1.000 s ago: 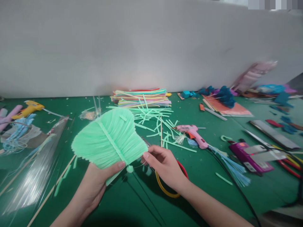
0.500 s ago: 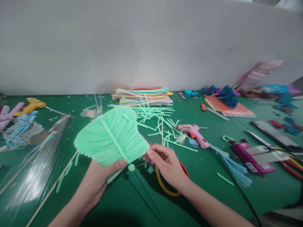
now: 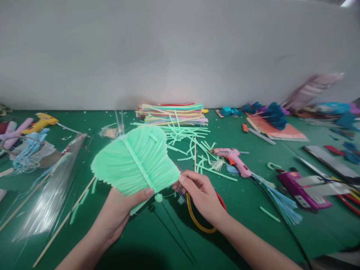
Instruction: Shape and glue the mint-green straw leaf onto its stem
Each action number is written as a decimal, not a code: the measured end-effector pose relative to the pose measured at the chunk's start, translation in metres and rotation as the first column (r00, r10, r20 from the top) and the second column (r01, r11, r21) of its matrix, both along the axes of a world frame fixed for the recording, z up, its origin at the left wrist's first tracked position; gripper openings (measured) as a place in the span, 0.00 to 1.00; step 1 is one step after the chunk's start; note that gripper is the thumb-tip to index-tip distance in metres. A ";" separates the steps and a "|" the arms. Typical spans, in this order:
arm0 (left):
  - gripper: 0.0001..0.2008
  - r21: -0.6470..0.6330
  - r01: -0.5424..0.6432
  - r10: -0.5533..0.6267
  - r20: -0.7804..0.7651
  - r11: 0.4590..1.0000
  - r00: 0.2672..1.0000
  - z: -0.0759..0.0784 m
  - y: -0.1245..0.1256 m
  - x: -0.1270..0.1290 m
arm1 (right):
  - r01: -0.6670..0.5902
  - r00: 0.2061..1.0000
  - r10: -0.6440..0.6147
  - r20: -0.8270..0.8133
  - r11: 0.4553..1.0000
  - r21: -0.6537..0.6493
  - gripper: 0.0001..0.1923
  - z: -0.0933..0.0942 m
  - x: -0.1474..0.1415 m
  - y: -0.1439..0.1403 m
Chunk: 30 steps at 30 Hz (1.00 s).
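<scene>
Above the green table [image 3: 242,232], near its front edge, the left hand [image 3: 119,212] holds a mint-green leaf-shaped fan of paper strips [image 3: 135,161], with the thumb pressed on its lower part and the fingers closed under it. Just to the right, the right hand [image 3: 204,198] pinches together on a thin wire at the right edge of the fan. Under this hand lie scissors with red and yellow handles [image 3: 201,221]. Farther right lies a pink glue gun [image 3: 233,159]. Far behind, a stack of coloured paper strips [image 3: 173,113] rests by the white wall [image 3: 180,48].
</scene>
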State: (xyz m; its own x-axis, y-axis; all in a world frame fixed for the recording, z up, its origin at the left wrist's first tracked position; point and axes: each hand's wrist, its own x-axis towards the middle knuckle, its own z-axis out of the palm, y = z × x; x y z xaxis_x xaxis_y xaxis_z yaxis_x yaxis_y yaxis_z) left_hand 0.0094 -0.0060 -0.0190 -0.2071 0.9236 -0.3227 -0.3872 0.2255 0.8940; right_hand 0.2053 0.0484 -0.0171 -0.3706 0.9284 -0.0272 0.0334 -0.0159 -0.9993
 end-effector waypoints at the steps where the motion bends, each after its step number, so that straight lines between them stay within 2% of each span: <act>1: 0.49 -0.001 -0.002 0.002 0.002 1.000 1.000 -0.001 0.000 0.000 | 0.001 1.000 -0.001 0.001 1.000 0.002 0.17 0.000 0.000 0.000; 9: 0.50 0.004 -0.017 0.017 0.015 1.000 1.000 -0.002 -0.002 -0.002 | 0.002 1.000 -0.002 -0.021 1.000 -0.009 0.23 0.002 0.002 -0.002; 16: 0.43 0.038 -0.001 0.000 0.032 0.999 0.999 0.000 -0.003 -0.002 | -0.035 0.999 0.036 0.037 0.999 -0.015 0.11 -0.002 0.000 -0.004; 21: 0.43 0.020 -0.014 0.013 0.008 1.000 1.000 0.003 -0.001 0.000 | -0.040 0.999 0.039 -0.032 0.999 -0.024 0.13 -0.007 0.001 -0.002; 30: 0.41 0.014 0.003 -0.003 -0.023 1.000 1.000 0.001 -0.002 -0.001 | -0.034 0.998 0.032 -0.046 0.999 -0.029 0.13 -0.005 0.002 -0.001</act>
